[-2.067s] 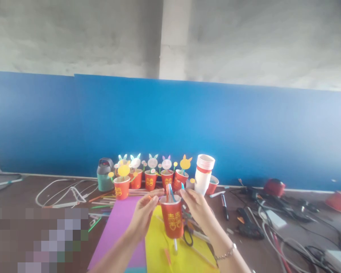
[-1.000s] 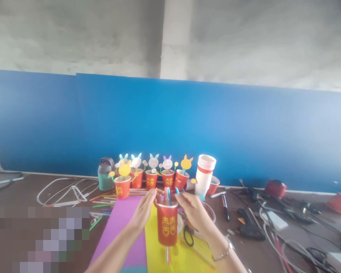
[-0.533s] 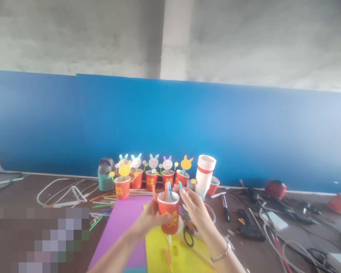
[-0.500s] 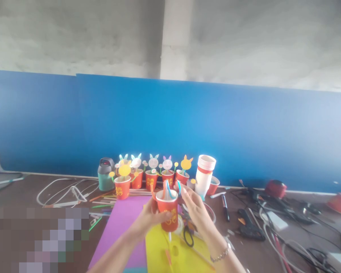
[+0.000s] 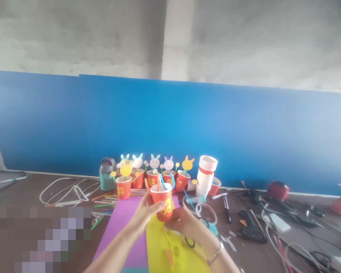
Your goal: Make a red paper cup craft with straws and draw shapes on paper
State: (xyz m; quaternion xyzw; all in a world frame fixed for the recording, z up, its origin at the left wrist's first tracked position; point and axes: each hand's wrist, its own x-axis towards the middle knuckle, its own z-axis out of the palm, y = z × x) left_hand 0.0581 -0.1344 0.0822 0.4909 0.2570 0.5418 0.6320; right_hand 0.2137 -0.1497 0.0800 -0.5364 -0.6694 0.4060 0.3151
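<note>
My left hand (image 5: 144,212) is wrapped around a red paper cup (image 5: 161,206) with yellow lettering, held upright above the coloured sheets. Orange bent straws (image 5: 147,184) stick out on the cup's left and blue bent straws (image 5: 173,180) on its right. My right hand (image 5: 184,222) is at the cup's underside, its fingers closed around the thin straw that comes out of the base; the fingertips are partly hidden. Under the hands lie a purple sheet (image 5: 122,231) and a yellow sheet (image 5: 159,254).
Behind stands a row of red cups with paper animal heads (image 5: 154,163). A stack of paper cups (image 5: 207,176) is right of them. Loose straws (image 5: 106,201) lie left. A pen (image 5: 226,208), a glue gun (image 5: 251,227) and tangled cables (image 5: 295,231) lie right; scissors (image 5: 190,242) are partly covered.
My right hand has moved from the blue straws at the rim down to the cup's underside. The cup has shifted slightly left and up in my left hand.
</note>
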